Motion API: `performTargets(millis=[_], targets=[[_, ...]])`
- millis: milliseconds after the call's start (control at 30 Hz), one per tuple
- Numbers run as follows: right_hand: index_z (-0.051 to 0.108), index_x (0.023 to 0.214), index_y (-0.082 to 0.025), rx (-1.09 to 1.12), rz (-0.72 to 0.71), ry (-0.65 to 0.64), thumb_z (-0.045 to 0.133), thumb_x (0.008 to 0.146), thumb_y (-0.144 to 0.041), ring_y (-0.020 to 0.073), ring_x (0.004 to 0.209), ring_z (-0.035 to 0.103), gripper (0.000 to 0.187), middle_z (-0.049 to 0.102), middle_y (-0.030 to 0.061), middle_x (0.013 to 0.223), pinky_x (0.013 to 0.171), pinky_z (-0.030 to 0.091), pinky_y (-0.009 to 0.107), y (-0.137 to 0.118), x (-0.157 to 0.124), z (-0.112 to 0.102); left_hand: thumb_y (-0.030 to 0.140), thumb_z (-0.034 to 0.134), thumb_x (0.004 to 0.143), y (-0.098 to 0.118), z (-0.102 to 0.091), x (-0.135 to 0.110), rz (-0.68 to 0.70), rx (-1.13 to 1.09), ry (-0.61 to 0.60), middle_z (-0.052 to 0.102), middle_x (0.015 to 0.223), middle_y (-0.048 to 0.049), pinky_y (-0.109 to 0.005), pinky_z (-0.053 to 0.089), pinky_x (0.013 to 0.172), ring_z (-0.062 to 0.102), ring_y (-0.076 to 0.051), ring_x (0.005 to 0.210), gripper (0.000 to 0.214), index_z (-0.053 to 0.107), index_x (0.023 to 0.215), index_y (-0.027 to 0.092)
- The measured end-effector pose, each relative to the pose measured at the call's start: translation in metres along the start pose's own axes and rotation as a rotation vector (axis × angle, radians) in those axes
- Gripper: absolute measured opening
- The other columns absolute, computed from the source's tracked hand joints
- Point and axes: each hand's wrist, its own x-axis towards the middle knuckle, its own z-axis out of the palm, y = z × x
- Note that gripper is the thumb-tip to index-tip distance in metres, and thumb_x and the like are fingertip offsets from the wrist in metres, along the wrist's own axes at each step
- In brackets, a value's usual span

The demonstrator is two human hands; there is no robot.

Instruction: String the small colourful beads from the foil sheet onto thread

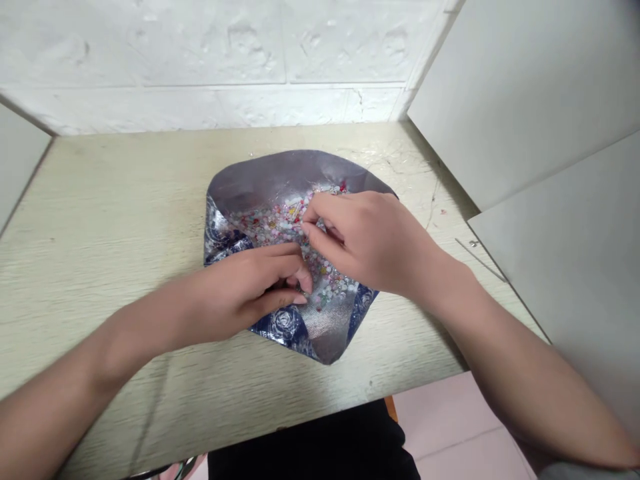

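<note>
A blue and silver patterned bag (285,167), its sides spread and folded down, lies on the wooden table. Many small coloured beads (270,223), mostly pink, white and clear with some red and yellow, are heaped inside it. Over the near left part of the beads, my left hand (270,280) is closed, thumb and fingertips pinched together. My right hand (350,230) reaches in from the right, its thumb and index finger also pinched above the heap. Whatever sits between the fingertips of either hand is too small to make out.
A white brick-pattern wall (215,60) stands behind the table (115,220), with a white panel (530,87) at the right. Thin clear thread (405,160) lies behind the bag. A thin metal needle-like stick (480,259) rests near the right edge.
</note>
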Motion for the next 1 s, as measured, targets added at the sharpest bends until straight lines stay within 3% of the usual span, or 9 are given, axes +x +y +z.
performTargets(millis=[233, 533, 633, 833, 1000], targets=[[0.060, 0.087, -0.014, 0.067, -0.039, 0.047, 0.039, 0.095, -0.026, 0.0101, 0.059, 0.048, 0.025, 0.059, 0.0008, 0.067, 0.057, 0.030, 0.025, -0.001, 0.000, -0.001, 0.027, 0.060, 0.087, -0.006, -0.009, -0.002, -0.112, -0.363, 0.239, 0.055, 0.075, -0.0009, -0.022, 0.041, 0.060, 0.049, -0.011, 0.069, 0.011, 0.062, 0.087, 0.016], [0.058, 0.074, -0.017, 0.194, -0.317, 0.358, 0.047, 0.086, -0.017, 0.0086, 0.053, 0.047, 0.016, 0.058, -0.0026, 0.060, 0.053, 0.038, 0.023, -0.009, 0.000, -0.002, 0.029, 0.071, 0.078, -0.009, -0.003, 0.001, -0.092, -0.872, 0.513, 0.048, 0.066, 0.0015, -0.021, 0.031, 0.049, 0.038, -0.008, 0.056, 0.016, 0.060, 0.078, 0.017], [0.057, 0.069, -0.018, 0.181, -0.328, 0.429, 0.048, 0.082, -0.015, 0.0090, 0.052, 0.049, 0.015, 0.060, -0.0025, 0.059, 0.051, 0.040, 0.023, -0.011, 0.000, -0.001, 0.030, 0.075, 0.073, -0.004, -0.001, 0.003, -0.107, -0.992, 0.602, 0.048, 0.070, 0.0014, -0.019, 0.028, 0.046, 0.036, -0.005, 0.053, 0.022, 0.059, 0.075, 0.015], [0.060, 0.069, -0.017, 0.140, -0.274, 0.457, 0.049, 0.082, -0.018, 0.0099, 0.051, 0.052, 0.018, 0.062, -0.0016, 0.057, 0.050, 0.039, 0.023, -0.011, 0.000, 0.001, 0.028, 0.078, 0.071, 0.003, 0.001, 0.005, -0.135, -1.122, 0.663, 0.047, 0.067, 0.0022, -0.017, 0.028, 0.046, 0.036, -0.003, 0.051, 0.023, 0.062, 0.076, 0.014], [0.060, 0.069, -0.017, 0.140, -0.265, 0.506, 0.050, 0.083, -0.018, 0.0094, 0.051, 0.052, 0.018, 0.061, -0.0020, 0.058, 0.050, 0.038, 0.023, -0.011, 0.001, 0.000, 0.025, 0.080, 0.069, 0.002, 0.004, 0.004, -0.157, -1.155, 0.647, 0.052, 0.074, 0.0012, -0.016, 0.029, 0.047, 0.039, -0.002, 0.051, 0.021, 0.064, 0.078, 0.014]])
